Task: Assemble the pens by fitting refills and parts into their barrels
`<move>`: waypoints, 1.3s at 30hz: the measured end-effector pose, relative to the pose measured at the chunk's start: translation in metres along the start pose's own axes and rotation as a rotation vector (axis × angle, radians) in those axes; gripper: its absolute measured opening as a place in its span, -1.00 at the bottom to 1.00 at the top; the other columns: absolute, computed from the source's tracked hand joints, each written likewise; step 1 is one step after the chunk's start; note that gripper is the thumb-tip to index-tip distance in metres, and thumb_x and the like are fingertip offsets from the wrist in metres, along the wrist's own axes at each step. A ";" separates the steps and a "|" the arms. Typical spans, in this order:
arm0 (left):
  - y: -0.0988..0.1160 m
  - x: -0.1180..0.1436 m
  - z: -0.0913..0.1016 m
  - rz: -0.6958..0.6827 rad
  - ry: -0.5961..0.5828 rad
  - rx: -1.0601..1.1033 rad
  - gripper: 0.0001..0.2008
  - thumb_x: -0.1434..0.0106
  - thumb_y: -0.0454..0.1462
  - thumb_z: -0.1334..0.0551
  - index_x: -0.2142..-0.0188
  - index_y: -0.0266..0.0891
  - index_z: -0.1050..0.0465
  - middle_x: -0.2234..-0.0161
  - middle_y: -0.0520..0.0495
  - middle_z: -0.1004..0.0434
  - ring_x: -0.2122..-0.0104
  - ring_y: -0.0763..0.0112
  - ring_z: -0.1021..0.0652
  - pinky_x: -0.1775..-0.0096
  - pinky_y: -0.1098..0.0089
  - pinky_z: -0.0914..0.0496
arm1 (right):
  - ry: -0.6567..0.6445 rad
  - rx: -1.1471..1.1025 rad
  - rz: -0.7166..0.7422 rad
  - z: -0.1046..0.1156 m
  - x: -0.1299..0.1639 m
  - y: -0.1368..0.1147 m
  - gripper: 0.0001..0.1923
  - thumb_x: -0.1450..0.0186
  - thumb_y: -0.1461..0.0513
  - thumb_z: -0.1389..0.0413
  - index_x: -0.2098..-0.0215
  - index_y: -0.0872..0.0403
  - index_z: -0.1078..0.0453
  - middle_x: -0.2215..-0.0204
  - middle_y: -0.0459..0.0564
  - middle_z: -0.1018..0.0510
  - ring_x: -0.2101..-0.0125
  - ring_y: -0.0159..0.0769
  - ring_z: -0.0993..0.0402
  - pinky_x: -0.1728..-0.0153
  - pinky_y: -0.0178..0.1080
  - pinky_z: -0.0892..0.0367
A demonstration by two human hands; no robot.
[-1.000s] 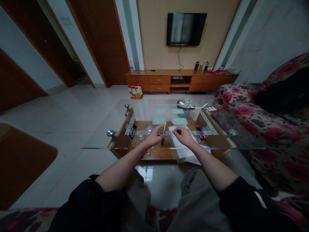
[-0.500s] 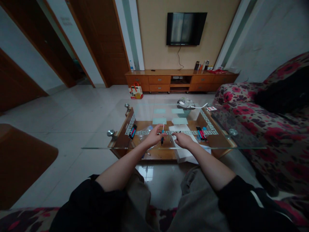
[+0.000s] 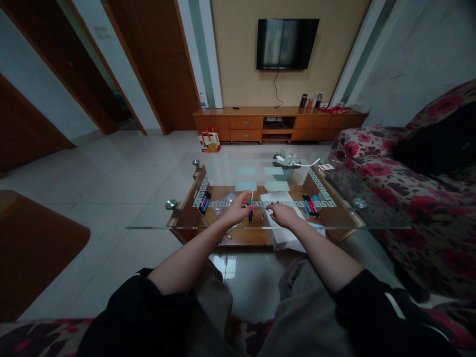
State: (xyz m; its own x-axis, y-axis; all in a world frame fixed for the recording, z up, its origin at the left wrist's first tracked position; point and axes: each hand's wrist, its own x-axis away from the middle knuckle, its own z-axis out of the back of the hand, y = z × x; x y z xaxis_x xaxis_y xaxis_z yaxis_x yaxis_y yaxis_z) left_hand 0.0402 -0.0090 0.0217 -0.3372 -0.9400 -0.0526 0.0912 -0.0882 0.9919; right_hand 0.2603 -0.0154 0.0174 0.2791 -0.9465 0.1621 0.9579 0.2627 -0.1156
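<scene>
Over the glass table, my left hand (image 3: 237, 209) grips a pen (image 3: 251, 210) between thumb and fingers. The pen has a dark lower body, a blue band and a thin white length pointing away from me. My right hand (image 3: 282, 215), a short way to its right, is closed with the fingers pressed together. A small dark bit shows by its fingertips, too small to name. Black, blue and red pens (image 3: 204, 203) lie in a group at the left of the table. Another group of pens (image 3: 311, 205) lies at the right.
The glass tabletop (image 3: 148, 218) has metal supports and a clear front edge. A white box (image 3: 284, 238) and clear plastic bags (image 3: 223, 206) show under the glass. Beyond stands a basket (image 3: 284, 172) with a bag in it. A floral sofa (image 3: 379, 148) is on the right.
My right hand has shifted very slightly at the fingertips. My left hand and the pen stay almost where they were.
</scene>
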 end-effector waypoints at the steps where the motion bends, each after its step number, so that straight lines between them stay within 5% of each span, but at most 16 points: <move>1: -0.001 0.000 0.000 0.000 -0.002 0.001 -0.39 -0.14 -0.14 -0.38 -0.13 -0.18 -0.25 0.39 0.01 -0.50 0.50 0.35 -0.58 0.44 0.37 -0.47 | 0.000 -0.004 -0.002 0.000 0.000 0.000 -0.57 -0.34 0.25 -0.05 -0.17 -0.11 -0.40 -0.06 0.13 -0.52 -0.01 -0.05 -0.48 0.07 -0.12 -0.36; 39: 0.000 0.001 0.001 0.019 -0.008 0.010 -0.37 -0.16 -0.14 -0.39 -0.16 -0.19 -0.25 0.35 -0.05 -0.53 0.49 0.35 -0.59 0.40 0.35 -0.50 | 0.015 -0.006 -0.013 -0.006 -0.005 0.011 -0.65 -0.35 0.28 -0.06 -0.04 -0.13 -0.48 0.00 0.06 -0.54 0.02 -0.07 -0.48 0.10 -0.16 -0.34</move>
State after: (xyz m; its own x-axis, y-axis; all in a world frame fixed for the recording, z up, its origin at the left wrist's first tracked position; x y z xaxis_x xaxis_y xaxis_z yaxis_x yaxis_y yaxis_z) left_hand 0.0395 -0.0092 0.0214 -0.3426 -0.9389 -0.0326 0.0888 -0.0669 0.9938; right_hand 0.2687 -0.0086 0.0090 0.2653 -0.9527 0.1485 0.9611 0.2491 -0.1190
